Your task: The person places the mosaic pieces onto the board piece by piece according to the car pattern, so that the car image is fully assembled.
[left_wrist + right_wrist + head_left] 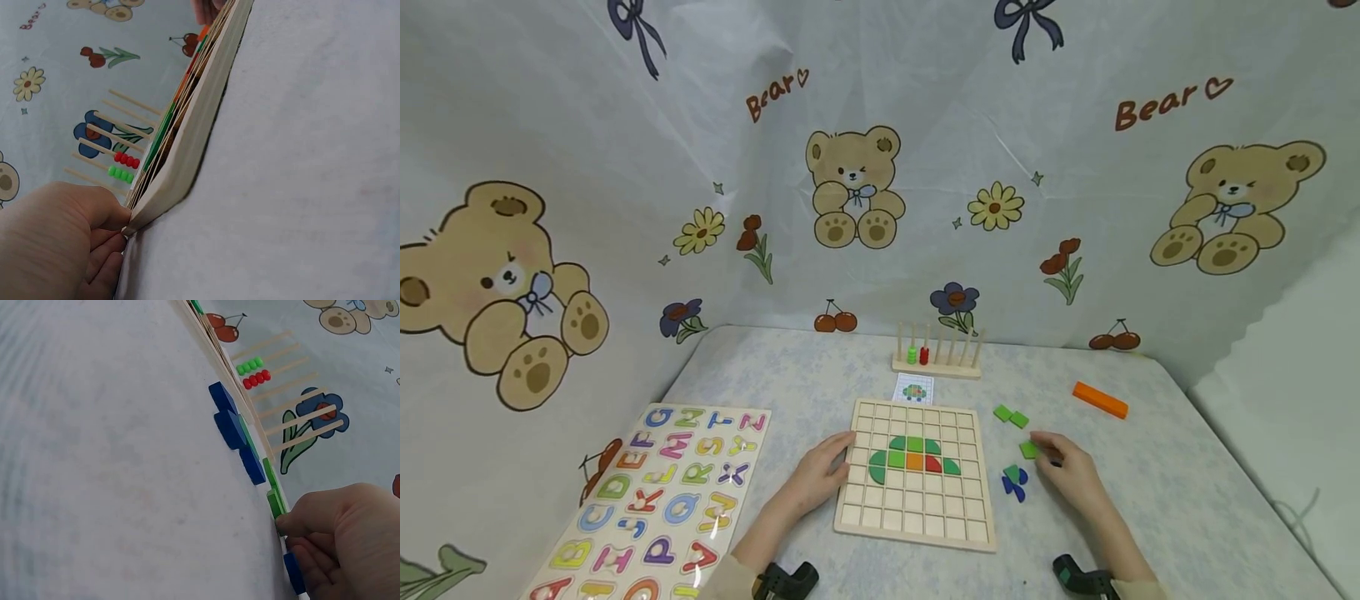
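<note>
A wooden grid board (917,520) lies flat, with green, orange and red pieces set together near its middle. My left hand (822,468) grips the board's left edge; in the left wrist view the thumb (109,209) lies at the rim, the other fingers curled below. To the right of the board, my right hand (1071,471) pinches a light green square tile (1028,450) at the tabletop. Beneath its curled fingers sits a blue piece (294,573), partly covered. Beside this hand lie dark blue pieces (1018,492) with a green one (1012,473) over them.
Two light green tiles (1011,416) lie beyond my right hand. A pattern card (914,387) and a peg stand (937,365) with green and red beads are behind the board. An orange bar (1100,400) lies far right, a letter puzzle board (658,500) on the left.
</note>
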{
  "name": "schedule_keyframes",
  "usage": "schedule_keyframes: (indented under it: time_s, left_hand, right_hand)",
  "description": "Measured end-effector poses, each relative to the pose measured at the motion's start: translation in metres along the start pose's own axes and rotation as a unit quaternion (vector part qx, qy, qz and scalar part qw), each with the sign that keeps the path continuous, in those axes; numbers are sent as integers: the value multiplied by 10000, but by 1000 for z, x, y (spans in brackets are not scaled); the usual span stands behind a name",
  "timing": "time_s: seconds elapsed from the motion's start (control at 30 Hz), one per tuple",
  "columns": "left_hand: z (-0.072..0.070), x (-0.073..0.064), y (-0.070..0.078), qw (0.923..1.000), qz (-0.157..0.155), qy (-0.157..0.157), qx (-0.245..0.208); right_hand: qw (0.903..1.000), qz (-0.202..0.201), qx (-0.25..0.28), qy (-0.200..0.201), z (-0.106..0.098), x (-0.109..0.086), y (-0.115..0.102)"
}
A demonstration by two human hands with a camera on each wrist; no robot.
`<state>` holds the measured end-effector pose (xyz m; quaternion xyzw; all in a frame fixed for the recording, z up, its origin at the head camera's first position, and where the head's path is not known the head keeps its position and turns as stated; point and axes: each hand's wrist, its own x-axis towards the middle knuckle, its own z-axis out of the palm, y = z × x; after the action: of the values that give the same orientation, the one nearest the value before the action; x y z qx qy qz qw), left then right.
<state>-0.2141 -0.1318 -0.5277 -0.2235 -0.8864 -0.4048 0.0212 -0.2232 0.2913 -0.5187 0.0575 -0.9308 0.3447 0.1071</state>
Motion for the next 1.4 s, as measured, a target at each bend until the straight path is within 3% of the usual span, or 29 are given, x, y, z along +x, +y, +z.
schedule_keyframes:
  time_s: [0.33,0.63,0.87,1.0,1.13,1.23,1.4]
  left_hand:
    - [-1,-1,2,9999,-79,-55,-63]
    - [0,-2,1,9998,-148,-96,-80]
    - [-1,0,2,10000,-60,-34,-50]
    - [-1,0,2,10000,-3,2,-32]
    - [-1,0,2,10000,-33,6,-4]
    - [-1,0,3,10000,-48,8,29]
    - [-1,0,4,10000,-71,-1,-16]
  right_hand:
    - [9995,-212,-238,74,5,1,3]
    - [9997,195,70,113,0,-1,-5]
    - [9995,-172,192,199,-9,6,-34]
    - [9981,-541,74,287,3,12,-30]
    - [9957,-864,163,296,9,8,-52]
    - [9945,-940,403,220,7,2,-84]
    - [9947,-880,529,-27,16,-1,-112]
